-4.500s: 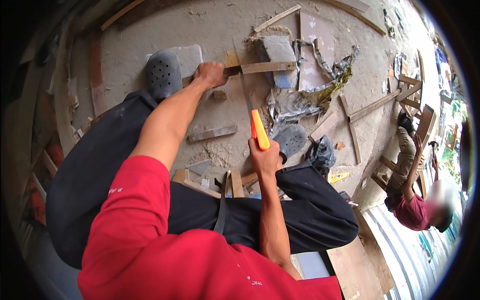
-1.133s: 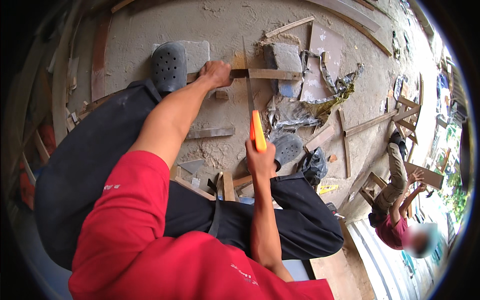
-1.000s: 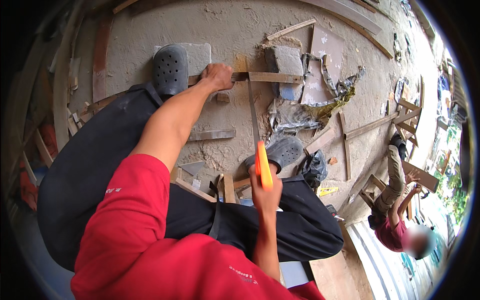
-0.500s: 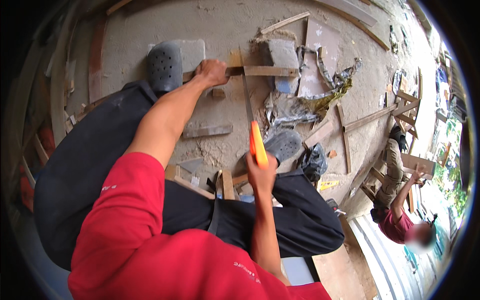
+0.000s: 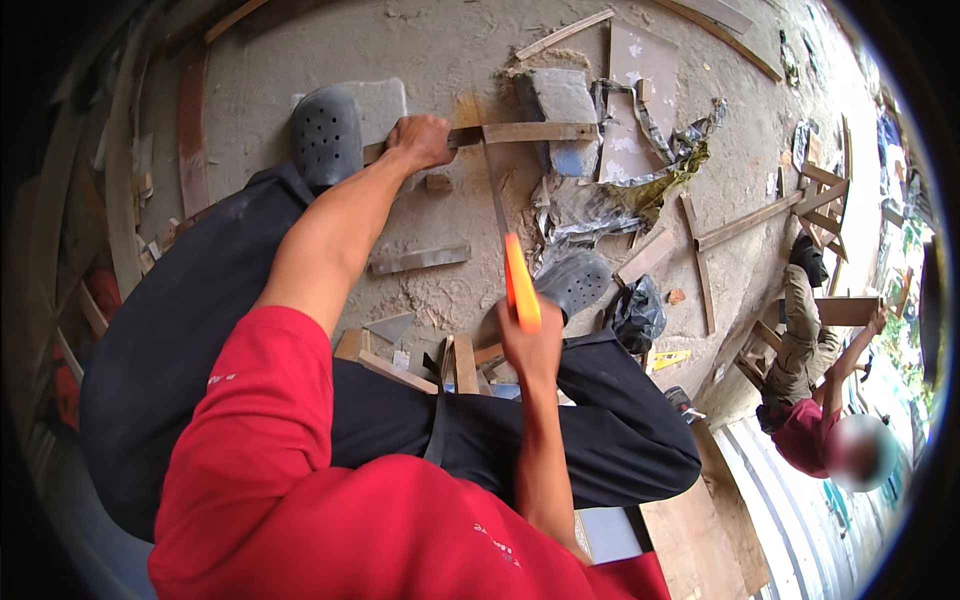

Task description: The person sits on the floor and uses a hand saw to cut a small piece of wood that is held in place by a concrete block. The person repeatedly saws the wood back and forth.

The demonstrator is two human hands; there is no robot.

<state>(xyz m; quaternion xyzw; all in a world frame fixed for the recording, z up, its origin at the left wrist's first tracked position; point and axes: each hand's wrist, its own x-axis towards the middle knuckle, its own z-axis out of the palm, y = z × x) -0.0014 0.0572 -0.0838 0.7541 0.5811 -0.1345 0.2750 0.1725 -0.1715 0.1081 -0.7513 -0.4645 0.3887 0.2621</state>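
A narrow wooden strip (image 5: pixel 545 133) lies crosswise ahead of me, its right part resting on a grey block (image 5: pixel 552 88). My left hand (image 5: pixel 422 141) is closed around the strip left of the cut line. In my right hand (image 5: pixel 532 338) is the orange-and-yellow handle of a handsaw (image 5: pixel 521 285), fingers wrapped round it. The thin saw blade runs away from me to the strip and meets it just right of my left hand. My left foot, in a dark clog (image 5: pixel 327 135), is by the strip's left end.
A short wood offcut (image 5: pixel 420 260) lies on the sandy ground between my feet. Right of the strip are a crumpled silvery sheet (image 5: pixel 590 215), a flat board (image 5: pixel 640 60) and a black plastic bag (image 5: pixel 637 312). Another person (image 5: pixel 805 430) handles a board at the far right.
The saw has been drawn back toward me, so less of its blade shows beyond the strip. My left hand keeps its hold. At right, the other person and their board have shifted.
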